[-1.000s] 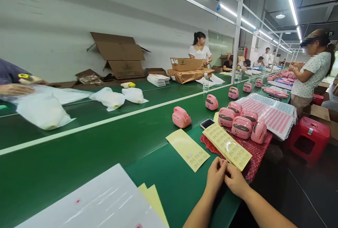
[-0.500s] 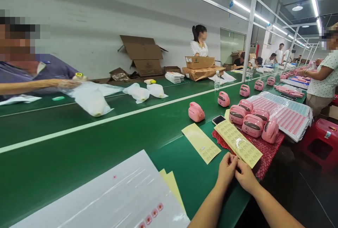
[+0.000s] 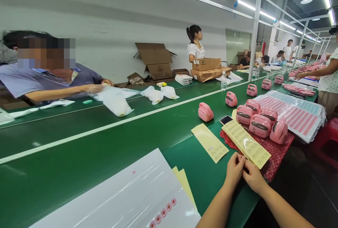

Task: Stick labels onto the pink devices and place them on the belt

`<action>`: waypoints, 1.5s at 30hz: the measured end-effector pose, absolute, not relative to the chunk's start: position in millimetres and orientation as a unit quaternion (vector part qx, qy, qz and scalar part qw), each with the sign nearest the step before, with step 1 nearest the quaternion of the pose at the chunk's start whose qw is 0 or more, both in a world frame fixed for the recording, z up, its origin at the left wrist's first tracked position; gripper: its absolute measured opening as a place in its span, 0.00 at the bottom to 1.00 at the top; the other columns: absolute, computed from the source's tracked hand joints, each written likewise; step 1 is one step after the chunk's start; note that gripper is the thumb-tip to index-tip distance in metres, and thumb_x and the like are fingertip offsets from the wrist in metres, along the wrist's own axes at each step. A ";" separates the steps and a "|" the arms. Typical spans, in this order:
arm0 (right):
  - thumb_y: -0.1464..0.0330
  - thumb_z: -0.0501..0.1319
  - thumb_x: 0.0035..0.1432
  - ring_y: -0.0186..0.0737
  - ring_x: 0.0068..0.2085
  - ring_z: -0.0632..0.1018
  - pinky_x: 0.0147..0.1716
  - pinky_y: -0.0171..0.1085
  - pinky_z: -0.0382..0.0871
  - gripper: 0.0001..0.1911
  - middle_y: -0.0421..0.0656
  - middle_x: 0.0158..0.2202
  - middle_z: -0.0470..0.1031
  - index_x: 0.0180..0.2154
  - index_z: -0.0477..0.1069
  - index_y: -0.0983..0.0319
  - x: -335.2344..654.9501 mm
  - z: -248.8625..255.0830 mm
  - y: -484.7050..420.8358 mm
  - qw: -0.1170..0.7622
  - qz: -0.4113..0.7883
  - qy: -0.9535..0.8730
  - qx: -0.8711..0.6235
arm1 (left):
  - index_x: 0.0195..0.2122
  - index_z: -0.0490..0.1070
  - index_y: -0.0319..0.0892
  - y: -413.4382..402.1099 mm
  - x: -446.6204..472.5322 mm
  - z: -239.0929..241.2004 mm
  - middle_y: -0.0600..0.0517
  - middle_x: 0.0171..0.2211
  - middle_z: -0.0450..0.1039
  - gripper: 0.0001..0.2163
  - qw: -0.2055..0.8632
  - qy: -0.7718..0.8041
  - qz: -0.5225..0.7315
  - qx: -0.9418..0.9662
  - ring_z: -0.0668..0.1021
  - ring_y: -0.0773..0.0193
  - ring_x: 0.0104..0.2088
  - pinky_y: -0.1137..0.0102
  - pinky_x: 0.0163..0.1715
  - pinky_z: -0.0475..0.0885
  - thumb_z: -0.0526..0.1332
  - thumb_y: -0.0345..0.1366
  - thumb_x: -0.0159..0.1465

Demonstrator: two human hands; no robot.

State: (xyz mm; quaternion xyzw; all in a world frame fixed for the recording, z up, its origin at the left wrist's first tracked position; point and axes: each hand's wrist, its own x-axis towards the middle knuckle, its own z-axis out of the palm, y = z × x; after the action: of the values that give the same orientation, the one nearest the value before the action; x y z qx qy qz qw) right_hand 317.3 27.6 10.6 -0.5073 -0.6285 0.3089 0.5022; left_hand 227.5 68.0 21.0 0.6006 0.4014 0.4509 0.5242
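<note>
My left hand (image 3: 234,170) and my right hand (image 3: 252,176) meet at the near edge of the green belt (image 3: 105,143), fingertips pinched together at the lower end of a yellow sticker sheet (image 3: 246,144). What they pinch is too small to make out. That sheet lies on a red bubble-wrap mat (image 3: 274,150) beside several pink devices (image 3: 260,125). A second yellow sticker sheet (image 3: 210,142) lies flat on the belt to the left.
A white backing sheet (image 3: 126,200) with a few pink stickers lies at the near left. A phone (image 3: 226,119), single pink devices (image 3: 205,112) and a tray of pink stickers (image 3: 295,115) sit further along. Other people work across and down the line, one handling white bags (image 3: 116,103).
The view has swung left, bringing the person across the belt into sight. My hands stay pinched at the sticker sheet's end.
</note>
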 end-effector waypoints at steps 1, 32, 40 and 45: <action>0.72 0.52 0.53 0.48 0.48 0.75 0.50 0.49 0.66 0.17 0.49 0.42 0.77 0.43 0.73 0.62 317.1 10.5 27.3 0.502 0.308 -0.629 -0.507 | 0.19 0.54 0.44 67.7 227.5 20.5 0.59 0.20 0.58 0.16 0.524 0.401 0.450 0.602 0.64 0.68 0.23 0.70 0.27 0.61 0.59 0.45 0.55; 0.73 0.52 0.52 0.46 0.47 0.75 0.50 0.47 0.67 0.18 0.47 0.42 0.77 0.43 0.74 0.61 317.4 11.9 24.4 0.507 0.306 -0.624 -0.509 | 0.20 0.54 0.43 66.6 227.5 18.9 0.59 0.20 0.57 0.16 0.526 0.396 0.437 0.613 0.64 0.69 0.22 0.70 0.28 0.62 0.59 0.41 0.58; 0.72 0.52 0.53 0.47 0.47 0.75 0.50 0.48 0.66 0.18 0.47 0.42 0.77 0.43 0.74 0.61 318.0 10.6 25.5 0.511 0.309 -0.623 -0.506 | 0.20 0.55 0.43 66.8 228.8 16.3 0.59 0.20 0.58 0.15 0.523 0.398 0.442 0.611 0.65 0.69 0.22 0.70 0.27 0.63 0.59 0.42 0.57; 0.73 0.52 0.52 0.47 0.47 0.75 0.49 0.48 0.67 0.18 0.47 0.42 0.77 0.43 0.74 0.61 319.1 11.4 25.5 0.505 0.318 -0.622 -0.507 | 0.22 0.59 0.43 64.7 228.1 22.6 0.58 0.21 0.61 0.12 0.527 0.397 0.437 0.611 0.66 0.68 0.23 0.69 0.28 0.64 0.59 0.42 0.56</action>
State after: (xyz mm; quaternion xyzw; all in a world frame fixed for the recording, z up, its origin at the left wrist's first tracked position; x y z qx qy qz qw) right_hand 319.1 25.5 11.4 -0.5067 -0.6223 0.3178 0.5050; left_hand 228.1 64.7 22.6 0.6112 0.3971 0.4373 0.5268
